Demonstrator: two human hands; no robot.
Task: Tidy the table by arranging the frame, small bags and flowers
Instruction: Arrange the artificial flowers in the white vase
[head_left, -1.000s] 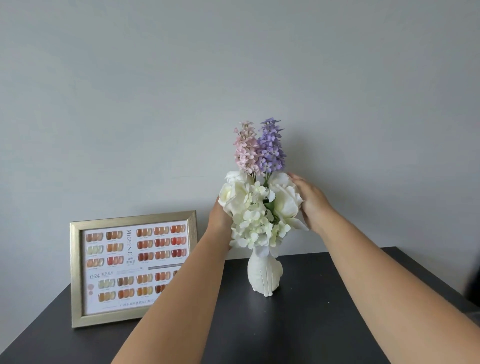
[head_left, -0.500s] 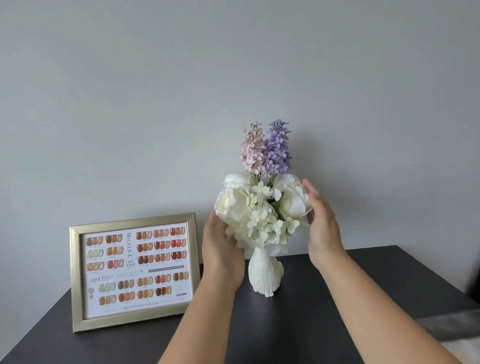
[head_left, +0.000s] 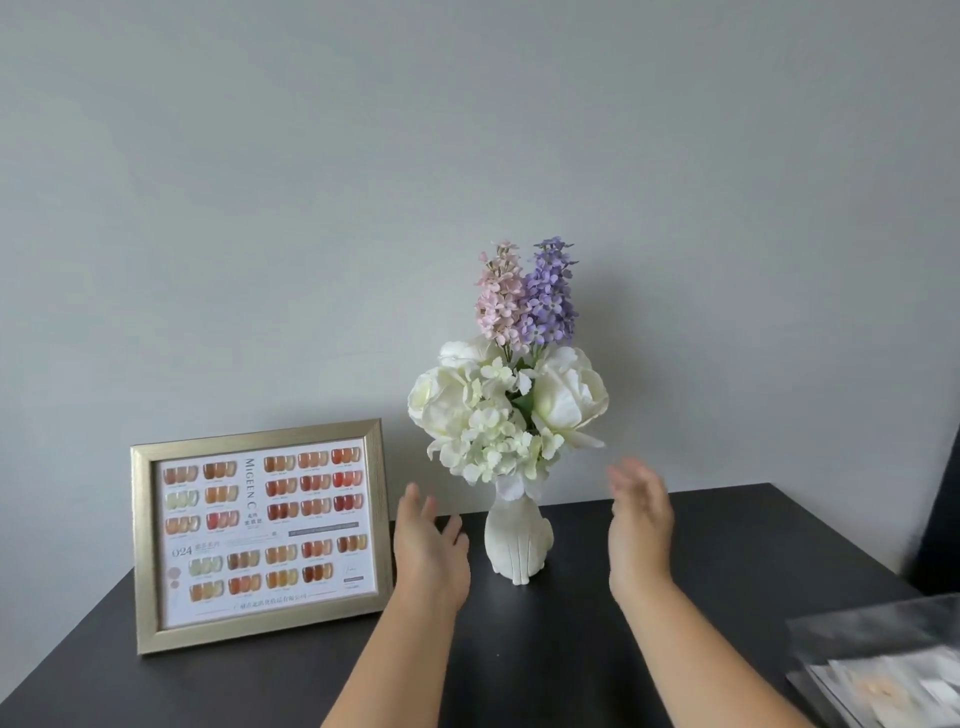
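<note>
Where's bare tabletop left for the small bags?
Bare black table runs from the white vase to the right edge, and along the front below the gold frame. Crowded: bottom-right corner, where the small bags lie.

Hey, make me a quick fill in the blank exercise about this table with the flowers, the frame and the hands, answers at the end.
1. The flowers stand in a ____ vase.
2. The gold frame stands to the ____ of the vase.
3. The left hand and right hand are open, holding ____.
4. The small bags lie at the table's ____ edge.

Answers: white; left; nothing; right
</note>
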